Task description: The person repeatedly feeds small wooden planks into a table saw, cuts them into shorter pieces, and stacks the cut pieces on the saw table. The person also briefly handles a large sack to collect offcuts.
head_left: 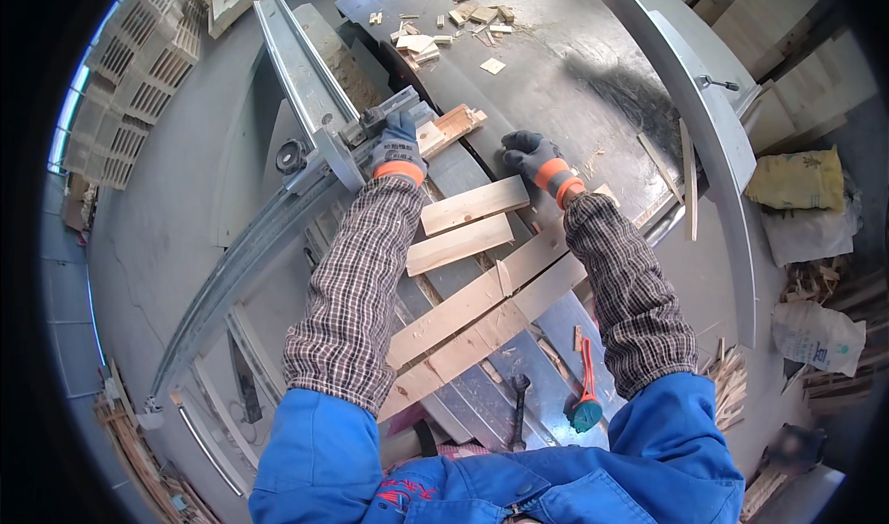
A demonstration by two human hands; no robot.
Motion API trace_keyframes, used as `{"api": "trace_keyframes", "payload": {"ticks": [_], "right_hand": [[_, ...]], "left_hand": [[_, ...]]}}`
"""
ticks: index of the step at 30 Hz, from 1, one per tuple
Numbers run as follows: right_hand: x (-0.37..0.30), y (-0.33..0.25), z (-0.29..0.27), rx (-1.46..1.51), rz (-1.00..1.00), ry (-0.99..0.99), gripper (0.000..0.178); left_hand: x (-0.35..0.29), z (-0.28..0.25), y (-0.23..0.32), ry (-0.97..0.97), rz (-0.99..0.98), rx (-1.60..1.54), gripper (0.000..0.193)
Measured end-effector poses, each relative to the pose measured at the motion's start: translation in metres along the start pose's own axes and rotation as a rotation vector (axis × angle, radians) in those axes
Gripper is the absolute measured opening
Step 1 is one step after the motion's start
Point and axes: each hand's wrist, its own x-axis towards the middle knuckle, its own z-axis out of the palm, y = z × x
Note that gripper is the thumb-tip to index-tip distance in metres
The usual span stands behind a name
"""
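Observation:
My left hand point(399, 145), in a dark grey glove with an orange cuff, is closed at the metal fence point(341, 158) of a sliding table saw. It covers the left end of a short wood block point(454, 126) lying across the sliding table by the saw slot. My right hand point(532, 156), gloved alike, hovers over or rests on the steel table top point(546, 70); its fingers are loosely bent and apart, with nothing visible in them. Two short boards point(474, 204) lie between my forearms, and two longer boards point(482, 302) lie nearer to me.
Wood offcuts point(421, 47) lie scattered on the far table top. Near me are a wrench point(519, 411) and an orange-handled tool with a green head point(585, 404). A long curved-looking metal rail point(690, 107) borders the right; sacks point(796, 180) lie beyond it. Pallets point(139, 70) stand at left.

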Motion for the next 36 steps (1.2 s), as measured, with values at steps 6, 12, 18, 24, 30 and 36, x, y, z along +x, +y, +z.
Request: {"api": "trace_keyframes", "payload": {"ticks": [6, 12, 18, 24, 30, 36], "right_hand": [[0.006, -0.020, 0.001, -0.271, -0.112, 0.092, 0.040], [0.056, -0.033, 0.000, -0.623, -0.277, 0.078, 0.047], [0.082, -0.050, 0.011, -0.776, -0.309, -0.065, 0.047], [0.089, -0.045, 0.010, -0.771, -0.301, -0.092, 0.037], [0.083, -0.015, -0.034, -0.720, -0.176, 0.087, 0.033], [0.057, -0.037, -0.055, -1.077, 0.071, 0.532, 0.037]], "left_hand": [[0.002, 0.008, -0.007, 0.050, -0.034, -0.106, 0.103], [0.001, 0.006, 0.001, 0.122, -0.045, -0.242, 0.098], [0.004, 0.019, -0.010, 0.145, -0.076, -0.313, 0.100], [-0.004, 0.008, -0.008, 0.147, -0.034, -0.198, 0.103], [0.002, 0.003, -0.002, 0.071, 0.010, -0.081, 0.101], [0.012, 0.047, -0.010, 0.314, -0.001, -0.043, 0.080]]}}
